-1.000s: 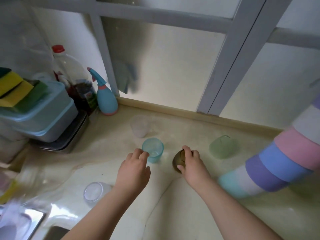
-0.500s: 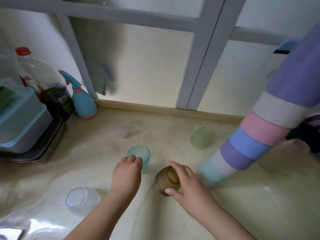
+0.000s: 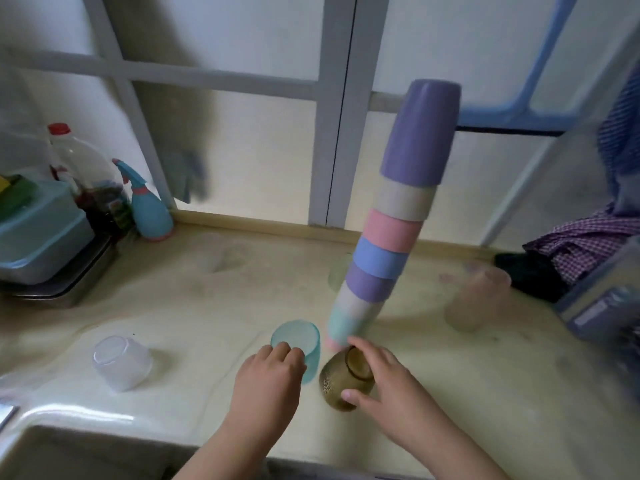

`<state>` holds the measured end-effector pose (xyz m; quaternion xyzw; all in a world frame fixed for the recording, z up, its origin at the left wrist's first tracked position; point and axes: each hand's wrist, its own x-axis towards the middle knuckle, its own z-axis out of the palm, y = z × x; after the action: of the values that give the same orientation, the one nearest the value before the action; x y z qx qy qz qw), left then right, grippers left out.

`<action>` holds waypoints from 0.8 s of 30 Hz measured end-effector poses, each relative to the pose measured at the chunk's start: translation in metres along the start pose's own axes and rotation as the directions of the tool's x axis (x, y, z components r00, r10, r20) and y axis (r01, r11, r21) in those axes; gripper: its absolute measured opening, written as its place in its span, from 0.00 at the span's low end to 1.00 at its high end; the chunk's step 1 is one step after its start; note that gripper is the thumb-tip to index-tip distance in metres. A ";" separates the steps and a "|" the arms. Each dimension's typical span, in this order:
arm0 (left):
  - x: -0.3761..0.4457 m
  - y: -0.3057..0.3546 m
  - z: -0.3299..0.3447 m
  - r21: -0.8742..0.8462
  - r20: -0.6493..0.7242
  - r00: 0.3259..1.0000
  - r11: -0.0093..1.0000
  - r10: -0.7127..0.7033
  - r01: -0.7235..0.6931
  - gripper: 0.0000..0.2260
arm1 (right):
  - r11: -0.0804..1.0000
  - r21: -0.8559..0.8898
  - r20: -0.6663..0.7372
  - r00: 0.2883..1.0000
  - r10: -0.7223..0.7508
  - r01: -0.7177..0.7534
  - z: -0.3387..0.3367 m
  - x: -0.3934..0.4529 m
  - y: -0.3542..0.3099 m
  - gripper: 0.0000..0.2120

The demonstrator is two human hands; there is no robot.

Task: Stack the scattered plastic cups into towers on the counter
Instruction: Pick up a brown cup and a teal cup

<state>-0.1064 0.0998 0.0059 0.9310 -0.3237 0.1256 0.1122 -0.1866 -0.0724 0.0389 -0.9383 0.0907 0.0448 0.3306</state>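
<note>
Pale marbled counter abuts a frosted window with grey frame bars. Diffuse daylight enters. White sink at lower left.

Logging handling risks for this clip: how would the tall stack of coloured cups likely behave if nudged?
The cup tower is tall on a narrow base and looks tilted already, so it would probably topple rather than slide. The right hand grips the brown cup right beside its base, so a bump seems possible.
</note>
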 end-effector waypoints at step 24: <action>0.107 0.192 0.015 -0.139 -0.082 0.987 0.979 0.138 -0.149 0.10 | 0.986 0.074 -0.468 0.868 0.167 -0.150 -0.212 0.032 0.176 0.33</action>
<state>-0.1441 -0.1127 0.0494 0.8895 -0.3941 0.1433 0.1815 -0.1853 -0.3445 0.0910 -0.9043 0.2459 -0.1596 0.3102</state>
